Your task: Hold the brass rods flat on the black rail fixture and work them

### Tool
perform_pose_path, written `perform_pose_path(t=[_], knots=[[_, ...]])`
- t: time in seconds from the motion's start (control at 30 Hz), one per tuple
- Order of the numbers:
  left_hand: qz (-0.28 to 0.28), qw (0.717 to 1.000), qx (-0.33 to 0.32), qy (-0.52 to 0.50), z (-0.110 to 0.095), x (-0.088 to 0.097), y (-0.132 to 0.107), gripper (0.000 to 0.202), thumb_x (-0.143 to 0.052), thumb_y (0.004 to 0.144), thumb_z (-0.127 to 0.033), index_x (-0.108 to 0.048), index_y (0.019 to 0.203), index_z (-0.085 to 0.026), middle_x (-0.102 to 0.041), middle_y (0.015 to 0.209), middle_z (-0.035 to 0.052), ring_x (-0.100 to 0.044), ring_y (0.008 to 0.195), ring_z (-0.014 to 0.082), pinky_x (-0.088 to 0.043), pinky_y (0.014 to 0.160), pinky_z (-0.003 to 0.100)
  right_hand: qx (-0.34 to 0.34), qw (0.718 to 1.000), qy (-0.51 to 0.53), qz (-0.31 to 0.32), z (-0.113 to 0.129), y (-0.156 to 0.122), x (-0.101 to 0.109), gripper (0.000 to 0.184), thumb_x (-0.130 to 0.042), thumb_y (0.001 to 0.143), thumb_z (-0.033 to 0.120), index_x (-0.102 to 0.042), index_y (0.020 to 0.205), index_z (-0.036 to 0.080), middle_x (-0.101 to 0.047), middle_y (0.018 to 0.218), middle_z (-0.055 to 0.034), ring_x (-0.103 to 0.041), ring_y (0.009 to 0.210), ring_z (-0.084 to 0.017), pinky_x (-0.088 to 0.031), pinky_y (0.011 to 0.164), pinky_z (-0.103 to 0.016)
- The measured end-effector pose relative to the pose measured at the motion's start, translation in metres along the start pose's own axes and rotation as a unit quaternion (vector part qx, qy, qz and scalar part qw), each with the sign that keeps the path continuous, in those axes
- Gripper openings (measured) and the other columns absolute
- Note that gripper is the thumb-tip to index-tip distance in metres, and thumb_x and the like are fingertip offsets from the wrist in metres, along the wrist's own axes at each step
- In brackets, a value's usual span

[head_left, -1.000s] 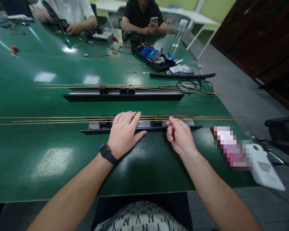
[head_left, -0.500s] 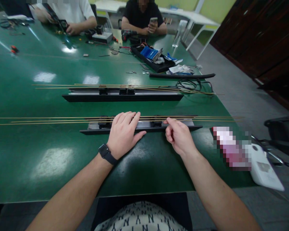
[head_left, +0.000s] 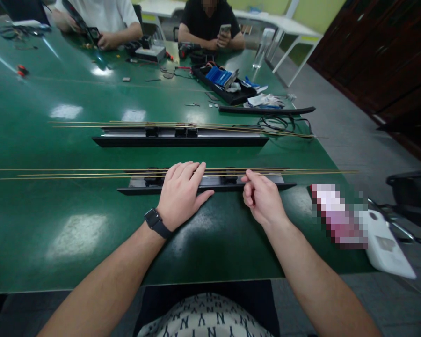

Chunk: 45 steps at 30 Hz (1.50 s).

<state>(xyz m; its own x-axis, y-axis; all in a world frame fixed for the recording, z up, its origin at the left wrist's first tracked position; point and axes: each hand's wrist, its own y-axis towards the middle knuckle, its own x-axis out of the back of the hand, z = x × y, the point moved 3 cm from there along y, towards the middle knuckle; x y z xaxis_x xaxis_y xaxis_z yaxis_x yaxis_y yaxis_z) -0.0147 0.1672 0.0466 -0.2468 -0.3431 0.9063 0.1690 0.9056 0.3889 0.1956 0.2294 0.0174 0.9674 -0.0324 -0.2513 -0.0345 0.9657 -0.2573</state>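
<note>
My left hand [head_left: 181, 189] lies flat, fingers stretched out, across several thin golden rods [head_left: 73, 176]. Under it is a black-edged metal channel [head_left: 210, 187] with black blocks inside. The rods run lengthwise along this channel and stick out well past both ends. To the right, my right hand [head_left: 263, 196] is closed, its thumb and index finger pinched at one golden rod near the right-hand black block [head_left: 229, 176]. The fingertips partly hide that contact.
A second channel [head_left: 182, 141] with golden rods lies behind. Farther back are a black strip [head_left: 266, 110], a coiled cable [head_left: 275, 122] and a black tray [head_left: 236, 99]. A white object [head_left: 389, 248] lies at the right edge. Two people sit across the green table [head_left: 91, 257].
The golden rods' right ends have drawn closer together. Both hands stay nearly in place, and the whole view has shifted slightly.
</note>
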Motion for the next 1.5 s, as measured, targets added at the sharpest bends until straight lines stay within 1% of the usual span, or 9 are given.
perform_pose_path(t=[0.5,0.63,0.97,1.2,1.5], knots=[[-0.003,1.0,-0.001,-0.006,-0.0007,0.0008,-0.0001,0.063,-0.066,0.093,-0.046,-0.053,0.145,-0.013,-0.063,0.138,0.0171,-0.054,0.133,0.0338,-0.037,0.116,0.051,-0.009,1.0,-0.012,-0.009,0.0008,0.0008,0.0007,0.033,-0.077,0.083,0.046,-0.062,0.074,0.017,-0.052,0.041,0.0046,-0.037,0.027,-0.007,-0.023,0.028,-0.018],[-0.003,1.0,0.001,-0.003,-0.0004,0.0009,-0.0003,0.062,-0.065,0.093,-0.046,-0.052,0.145,-0.014,-0.063,0.138,0.0168,-0.055,0.132,0.0334,-0.036,0.117,0.051,-0.006,0.999,-0.031,-0.005,0.0026,0.0004,-0.0001,0.036,-0.078,0.082,0.049,-0.065,0.079,0.015,-0.053,0.041,0.0042,-0.036,0.027,-0.007,-0.02,0.027,-0.018],[-0.004,1.0,0.003,-0.01,-0.0001,0.0004,-0.0002,0.061,-0.064,0.094,-0.045,-0.053,0.146,-0.016,-0.063,0.138,0.0163,-0.054,0.133,0.0343,-0.036,0.117,0.052,-0.01,0.999,-0.036,0.022,0.0023,-0.0003,-0.0001,0.035,-0.081,0.079,0.047,-0.068,0.085,0.015,-0.054,0.042,0.0043,-0.038,0.028,-0.007,-0.02,0.028,-0.019],[0.001,1.0,0.001,-0.001,-0.0014,0.0006,0.0003,0.062,-0.065,0.093,-0.046,-0.053,0.145,-0.013,-0.063,0.138,0.0169,-0.054,0.132,0.0339,-0.036,0.117,0.051,-0.011,0.999,-0.025,0.021,0.0028,0.0001,-0.0005,0.031,-0.079,0.081,0.043,-0.068,0.084,0.014,-0.052,0.042,0.005,-0.036,0.028,-0.007,-0.021,0.029,-0.019],[-0.003,1.0,0.004,-0.013,-0.0003,0.0003,-0.0007,0.062,-0.066,0.093,-0.045,-0.053,0.146,-0.017,-0.063,0.138,0.0157,-0.054,0.132,0.0338,-0.036,0.117,0.051,-0.009,1.0,-0.005,0.018,0.0025,-0.0009,-0.0006,0.03,-0.079,0.081,0.042,-0.067,0.084,0.014,-0.052,0.043,0.005,-0.037,0.029,-0.007,-0.021,0.029,-0.018]])
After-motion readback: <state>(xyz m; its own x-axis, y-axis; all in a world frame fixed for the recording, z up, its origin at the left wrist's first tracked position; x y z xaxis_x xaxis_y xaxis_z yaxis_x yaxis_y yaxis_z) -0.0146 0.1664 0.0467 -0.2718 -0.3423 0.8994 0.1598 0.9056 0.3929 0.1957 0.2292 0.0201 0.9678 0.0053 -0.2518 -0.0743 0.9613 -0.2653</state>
